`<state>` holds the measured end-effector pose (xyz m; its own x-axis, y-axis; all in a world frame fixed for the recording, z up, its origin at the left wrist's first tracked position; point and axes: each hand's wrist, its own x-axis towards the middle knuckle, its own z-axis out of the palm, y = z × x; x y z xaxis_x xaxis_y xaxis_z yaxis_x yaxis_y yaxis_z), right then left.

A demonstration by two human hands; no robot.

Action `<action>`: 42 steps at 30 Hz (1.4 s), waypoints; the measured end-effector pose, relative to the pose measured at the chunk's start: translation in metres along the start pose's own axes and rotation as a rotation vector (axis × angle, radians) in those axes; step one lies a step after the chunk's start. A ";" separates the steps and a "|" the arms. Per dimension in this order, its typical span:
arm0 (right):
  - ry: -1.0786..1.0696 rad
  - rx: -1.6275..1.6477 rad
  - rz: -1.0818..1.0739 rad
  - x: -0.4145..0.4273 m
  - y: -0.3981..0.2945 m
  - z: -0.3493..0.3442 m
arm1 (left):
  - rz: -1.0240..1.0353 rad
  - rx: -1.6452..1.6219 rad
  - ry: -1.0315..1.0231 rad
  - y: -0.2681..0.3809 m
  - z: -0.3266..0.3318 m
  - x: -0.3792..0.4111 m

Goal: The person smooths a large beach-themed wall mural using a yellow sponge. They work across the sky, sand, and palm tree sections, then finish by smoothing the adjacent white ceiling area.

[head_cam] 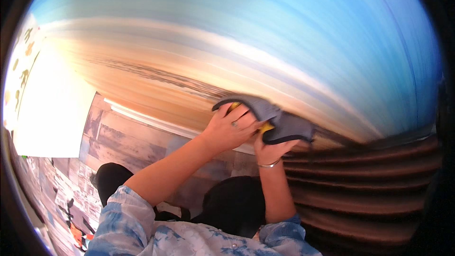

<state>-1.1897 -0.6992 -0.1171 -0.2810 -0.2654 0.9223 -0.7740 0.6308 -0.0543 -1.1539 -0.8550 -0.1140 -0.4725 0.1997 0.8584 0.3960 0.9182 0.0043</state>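
A grey cloth [295, 124] with a dark edging and yellow parts lies bunched between my two hands, close against a wall [227, 42] coloured blue, white and orange. My left hand [231, 124], with a ring on it, grips the cloth's left part, its fingers bent over a yellow piece. Beside it, my right hand [273, 149] holds the lower edge of the cloth from below; its fingers are partly hidden behind the fabric. A silver bangle is on the right wrist. Both hands and the cloth are slightly blurred.
A white skirting strip [153, 119] runs along the wall's foot above a wood-patterned floor [124, 135]. Dark brown folded fabric, perhaps a curtain [355, 192], hangs at the right. A very bright doorway or window [53, 103] is at the left. Small coloured objects [76, 234] lie at the lower left.
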 end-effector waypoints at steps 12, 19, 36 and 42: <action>0.013 -0.020 -0.243 0.115 -0.059 0.030 | -0.150 0.099 0.283 -0.067 -0.058 0.037; -0.222 0.202 -0.303 0.048 -0.077 0.084 | -0.300 0.070 0.107 -0.095 -0.036 -0.081; -0.102 0.116 -0.426 0.104 -0.158 0.130 | -0.440 0.140 0.272 -0.156 -0.082 -0.078; -0.460 0.512 -0.154 0.072 -0.164 0.136 | -0.518 -0.081 0.150 -0.141 -0.092 -0.098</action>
<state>-1.1600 -0.9206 -0.0934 -0.2710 -0.6767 0.6845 -0.9621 0.1690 -0.2139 -1.0907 -1.0357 -0.1517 -0.5071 -0.3279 0.7970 0.2038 0.8529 0.4806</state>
